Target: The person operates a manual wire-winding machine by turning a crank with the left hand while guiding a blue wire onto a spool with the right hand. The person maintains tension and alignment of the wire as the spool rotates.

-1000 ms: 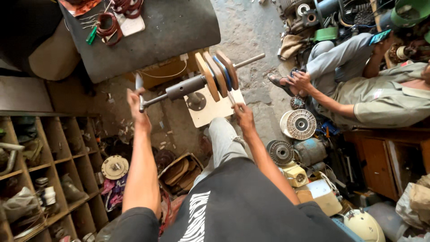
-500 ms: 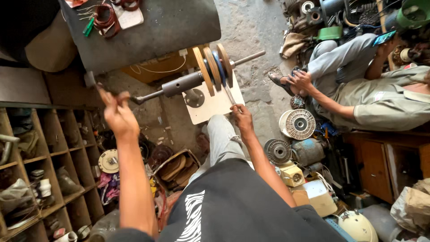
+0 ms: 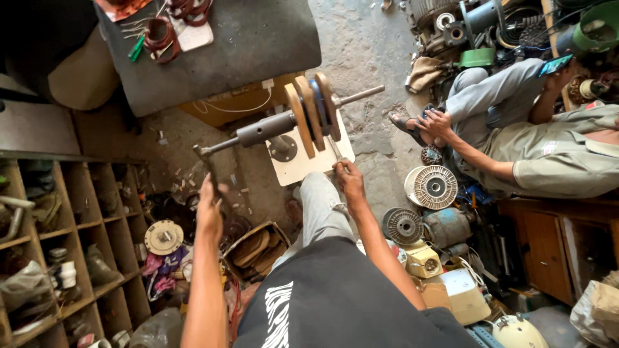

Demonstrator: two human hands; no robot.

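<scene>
A hand-cranked winding machine (image 3: 284, 125) stands on a white base (image 3: 303, 164), with wooden discs (image 3: 309, 109) on its metal shaft. My left hand (image 3: 209, 206) is shut on the crank handle (image 3: 209, 164) at the shaft's left end, now low in its turn. Just below the discs, my right hand (image 3: 349, 177) pinches something thin at the front edge of the base; what it is I cannot make out.
A dark table (image 3: 213, 51) with coils of wire stands behind the machine. Wooden shelves (image 3: 71, 238) fill the left. A seated person (image 3: 529, 142) is at the right, among motor parts (image 3: 431, 187) and boxes (image 3: 451, 290) on the floor.
My left hand has swung the crank handle round, up and left, then down to a lower spot. The right hand has stayed by the discs.
</scene>
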